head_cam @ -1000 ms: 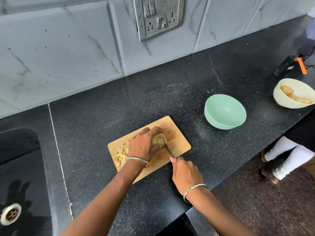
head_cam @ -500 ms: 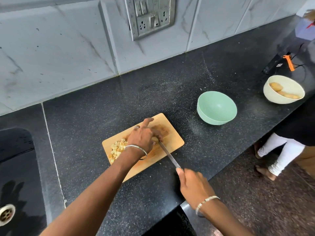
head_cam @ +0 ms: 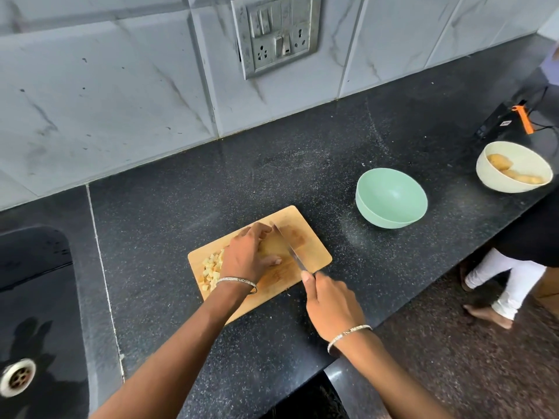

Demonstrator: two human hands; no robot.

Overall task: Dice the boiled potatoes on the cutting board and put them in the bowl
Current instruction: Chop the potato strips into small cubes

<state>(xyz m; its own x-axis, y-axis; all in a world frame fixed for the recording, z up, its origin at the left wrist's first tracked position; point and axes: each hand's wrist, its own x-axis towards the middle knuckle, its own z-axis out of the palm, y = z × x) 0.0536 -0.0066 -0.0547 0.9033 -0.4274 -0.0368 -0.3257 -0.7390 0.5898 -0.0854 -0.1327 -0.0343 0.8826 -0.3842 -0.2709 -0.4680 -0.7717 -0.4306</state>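
Note:
A wooden cutting board (head_cam: 311, 252) lies on the black counter. My left hand (head_cam: 248, 257) curls over a boiled potato (head_cam: 273, 247) in the board's middle and holds it down. My right hand (head_cam: 331, 303) grips the handle of a knife (head_cam: 289, 247), whose blade lies along the potato's right side. A heap of potato cubes (head_cam: 211, 269) sits at the board's left end, partly hidden by my left wrist. The mint green bowl (head_cam: 391, 198) stands empty to the right of the board.
A cream bowl (head_cam: 514, 167) holding whole potatoes stands at the far right near the counter edge. A black sink (head_cam: 36, 313) lies to the left. A black device with an orange part (head_cam: 511, 119) is at the back right. Another person's legs (head_cam: 502, 285) stand on the floor.
The knife blade has swung from across the potato's near side up alongside its right side. My right hand moved back toward the board. My left hand stays on the potato.

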